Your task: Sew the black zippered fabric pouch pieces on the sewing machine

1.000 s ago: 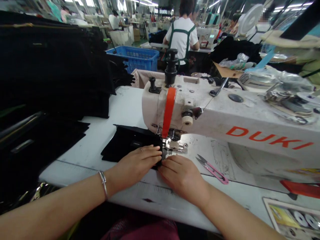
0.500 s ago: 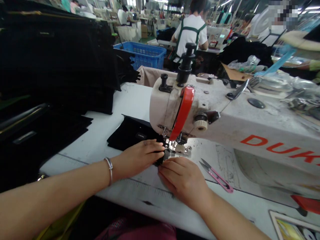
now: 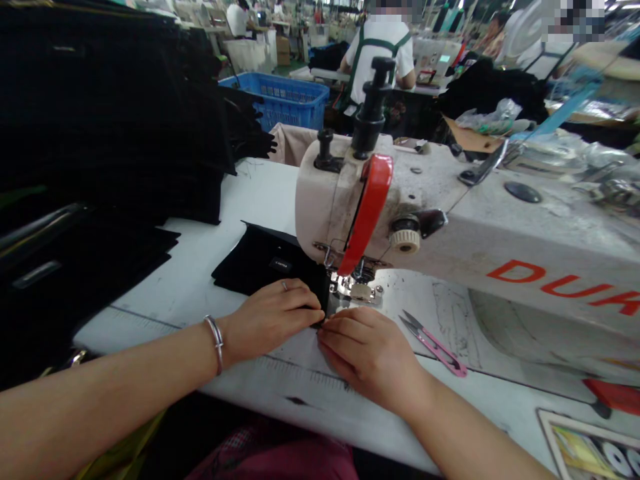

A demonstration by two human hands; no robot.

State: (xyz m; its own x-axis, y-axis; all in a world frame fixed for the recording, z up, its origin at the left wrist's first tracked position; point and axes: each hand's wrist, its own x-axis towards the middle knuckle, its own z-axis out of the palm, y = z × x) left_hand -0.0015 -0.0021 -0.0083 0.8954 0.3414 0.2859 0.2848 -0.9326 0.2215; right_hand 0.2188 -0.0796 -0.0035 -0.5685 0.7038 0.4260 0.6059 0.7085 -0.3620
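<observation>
A black fabric piece (image 3: pixel 265 260) with a small label lies flat on the white table, its right edge beside the presser foot (image 3: pixel 350 287) of the sewing machine (image 3: pixel 340 193). My left hand (image 3: pixel 277 313), with a ring and a bracelet, has its fingers drawn together on the fabric's near right corner; the thumb is hidden. Fingertips of my right hand (image 3: pixel 373 357) pinch the same corner just below the foot, almost touching the left ones. Pink-handled thread snips (image 3: pixel 437 347) lie to the right of my right hand.
Tall stacks of black pieces (image 3: pixel 110 120) fill the left side. Behind the table stand a blue basket (image 3: pixel 280 100) and a beige cloth-lined bin (image 3: pixel 293 143). A person in a white shirt (image 3: pixel 377 57) sits farther back. The machine arm blocks the right.
My left hand has slid slightly toward me, its fingertips closing in at the near corner. My right hand stays nearly in place. The whole view has shifted a little.
</observation>
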